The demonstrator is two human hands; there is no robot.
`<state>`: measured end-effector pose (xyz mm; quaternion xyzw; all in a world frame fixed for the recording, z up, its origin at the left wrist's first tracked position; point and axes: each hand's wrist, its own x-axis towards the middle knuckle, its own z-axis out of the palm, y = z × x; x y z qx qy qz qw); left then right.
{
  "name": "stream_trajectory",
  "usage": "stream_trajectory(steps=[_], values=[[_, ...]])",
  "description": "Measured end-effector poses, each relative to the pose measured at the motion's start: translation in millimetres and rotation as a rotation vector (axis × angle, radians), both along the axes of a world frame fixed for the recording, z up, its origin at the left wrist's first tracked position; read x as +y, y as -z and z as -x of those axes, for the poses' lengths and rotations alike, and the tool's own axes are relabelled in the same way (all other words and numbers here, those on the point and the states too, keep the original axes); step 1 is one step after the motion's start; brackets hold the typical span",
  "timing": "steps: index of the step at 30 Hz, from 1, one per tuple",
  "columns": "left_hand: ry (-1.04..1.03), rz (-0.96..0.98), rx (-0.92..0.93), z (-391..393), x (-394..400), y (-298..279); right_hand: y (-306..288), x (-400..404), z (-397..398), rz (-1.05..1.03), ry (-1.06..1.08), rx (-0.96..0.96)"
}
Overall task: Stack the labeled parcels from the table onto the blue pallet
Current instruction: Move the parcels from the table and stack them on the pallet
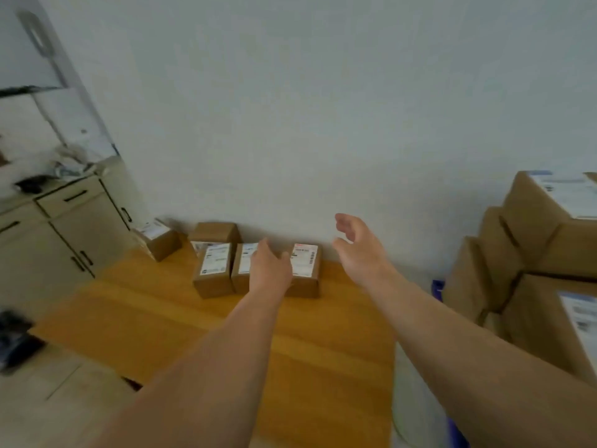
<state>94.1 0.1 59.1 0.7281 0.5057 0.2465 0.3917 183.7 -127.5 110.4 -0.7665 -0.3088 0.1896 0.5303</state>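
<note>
Item: labelled parcels, worktop (155,321) lot. Five small brown cartons remained on the wooden worktop, all at its far edge against the wall. Front row of three, side by side: left parcel (214,270), middle parcel (243,268), right parcel (305,270), each with a white label on top. Behind the row stood a plain-topped carton (215,232); off to the far left lay a tilted parcel (158,237), label up.

Item: blue pallet (437,287). Only a sliver of blue showed low on the right, past the worktop's edge, mostly hidden. Larger labelled cartons (549,227) were already stacked there in several tiers; whether they stood on the pallet itself could not be told.

Progress, as judged: part done at best; the five small cartons were yet to be moved.

Item: left hand (269,268). Reached over the front row, palm down, fingers loosely extended, lying over the middle parcel and near the right one. Contact likely, though no closed grip was visible.

Item: right hand (355,250). Raised in the air just right of the right parcel, fingers spread and slightly curved, holding nothing, touching nothing.
</note>
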Motion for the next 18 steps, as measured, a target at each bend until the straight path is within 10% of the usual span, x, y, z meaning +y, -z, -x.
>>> stream_trajectory(steps=[18], values=[[-0.070,0.412,0.270,98.8,288.9,137.0,133.6,321.7,89.4,0.458,-0.208,0.404]])
